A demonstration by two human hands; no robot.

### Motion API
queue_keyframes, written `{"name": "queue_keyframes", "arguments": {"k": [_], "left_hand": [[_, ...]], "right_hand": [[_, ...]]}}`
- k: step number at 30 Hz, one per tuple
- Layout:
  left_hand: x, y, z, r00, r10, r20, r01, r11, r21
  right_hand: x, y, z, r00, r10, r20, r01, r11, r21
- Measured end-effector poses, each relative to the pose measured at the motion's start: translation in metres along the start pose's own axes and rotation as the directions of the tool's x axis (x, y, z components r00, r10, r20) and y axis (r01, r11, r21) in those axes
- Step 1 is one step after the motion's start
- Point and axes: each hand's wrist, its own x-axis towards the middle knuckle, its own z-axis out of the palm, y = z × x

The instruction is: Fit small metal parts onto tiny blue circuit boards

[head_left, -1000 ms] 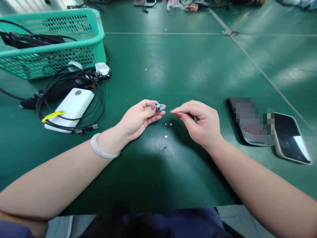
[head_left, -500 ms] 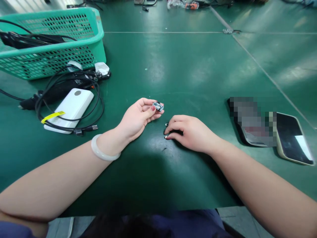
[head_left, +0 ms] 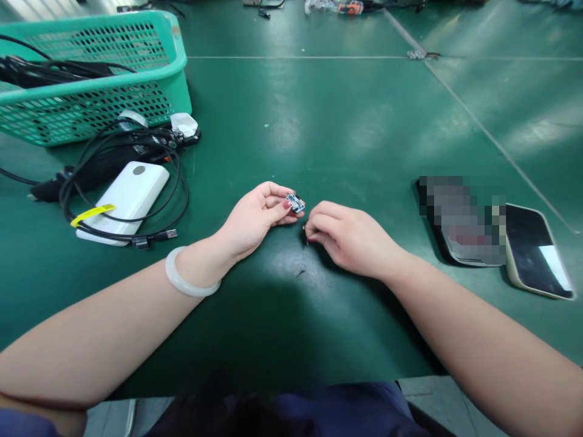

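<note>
My left hand pinches a small circuit board between thumb and fingers, just above the green table. A white bangle circles that wrist. My right hand rests on the table right beside it, fingers curled in a pinch at a tiny metal part that is mostly hidden under the fingertips. The two hands nearly touch.
A green plastic basket with black cables stands at the back left. In front of it lie a white power bank looped with black cable. Two phones lie at the right. A small dark speck lies near my right wrist.
My right hand dropped from the air onto the table, covered the two tiny parts, then drew back toward my left hand with fingers pinched. My left hand lowered slightly.
</note>
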Motion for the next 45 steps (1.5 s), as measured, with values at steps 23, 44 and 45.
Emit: {"name": "queue_keyframes", "arguments": {"k": [23,44,45], "left_hand": [[-0.006,0.003,0.006,0.996,0.006,0.087,-0.032,0.955,0.294],[-0.005,-0.001,0.007,0.990,0.009,0.144,-0.063,0.926,0.372],[-0.005,-0.001,0.007,0.989,0.010,0.145,-0.065,0.923,0.380]], "right_hand": [[-0.004,-0.002,-0.017,0.920,0.284,-0.271,-0.254,0.957,0.139],[0.003,-0.010,-0.017,0.976,0.183,-0.118,-0.192,0.979,-0.073],[0.004,-0.011,-0.017,0.976,0.186,-0.117,-0.197,0.977,-0.086]]}}
